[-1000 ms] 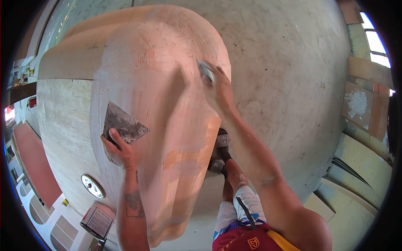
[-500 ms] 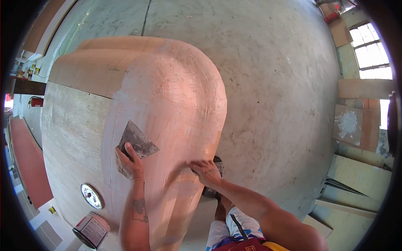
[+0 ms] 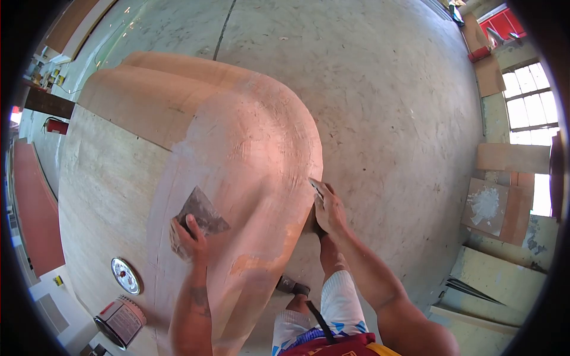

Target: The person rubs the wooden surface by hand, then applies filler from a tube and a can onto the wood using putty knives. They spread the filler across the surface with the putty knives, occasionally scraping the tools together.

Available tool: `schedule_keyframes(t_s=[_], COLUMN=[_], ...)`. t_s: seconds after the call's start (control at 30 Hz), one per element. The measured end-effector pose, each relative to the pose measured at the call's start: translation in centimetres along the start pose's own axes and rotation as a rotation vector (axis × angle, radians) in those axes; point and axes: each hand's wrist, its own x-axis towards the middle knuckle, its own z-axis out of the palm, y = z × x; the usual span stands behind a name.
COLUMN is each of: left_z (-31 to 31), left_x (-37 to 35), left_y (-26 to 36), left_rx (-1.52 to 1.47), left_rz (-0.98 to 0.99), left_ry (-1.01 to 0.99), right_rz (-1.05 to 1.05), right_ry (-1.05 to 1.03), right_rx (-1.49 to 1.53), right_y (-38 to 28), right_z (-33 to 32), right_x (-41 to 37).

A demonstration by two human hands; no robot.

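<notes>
My left hand [image 3: 189,238] is closed around a thin, grey, square filler plate [image 3: 203,213] with smears on it, its thumb laid over the top. The plate is held over the pinkish filler-coated surface of a large curved wooden shell [image 3: 249,148]. My right hand [image 3: 330,209] is at the rounded right edge of the shell, fingers pressed on a thin, flat spreader [image 3: 313,184] that shows at the fingertips. Most of the spreader is hidden by the fingers. Below the right hand, a strip of bare orange-brown wood shows along the edge.
A round can lid [image 3: 126,276] and a labelled metal can [image 3: 120,321] rest on the shell at lower left. Concrete floor [image 3: 392,118] runs along its right side. Boards [image 3: 502,282] lean by the wall at right. A fire extinguisher [image 3: 56,125] is at far left.
My right hand has moved up and right along the shell's edge, turning so the spreader shows. The left hand with the plate has shifted slightly down and right in view. The camera view has shifted.
</notes>
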Motion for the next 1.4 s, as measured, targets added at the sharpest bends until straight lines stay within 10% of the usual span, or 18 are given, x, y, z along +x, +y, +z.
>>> schedule_keyframes(t_s=[0.5,0.73,1.07,1.4], left_z=[-1.5,-1.0,-0.7,-0.5], left_x=[-0.3,0.3,0.6,0.4], left_y=[0.1,1.2,1.6,1.6], left_rx=[0.381,0.418,0.446,0.438], left_rz=[-0.125,-0.118,-0.092,-0.068], left_ry=[-0.239,-0.224,-0.230,-0.196], right_rz=[-0.601,-0.373,-0.840,-0.595], right_ry=[-0.224,-0.457,-0.486,-0.401], right_rx=[-0.295,-0.138,0.144,0.172], right_y=[4.7,3.2,-9.2,-9.6], right_z=[3.9,0.6,2.2,6.8], right_x=[28.0,31.3,29.9,27.2])
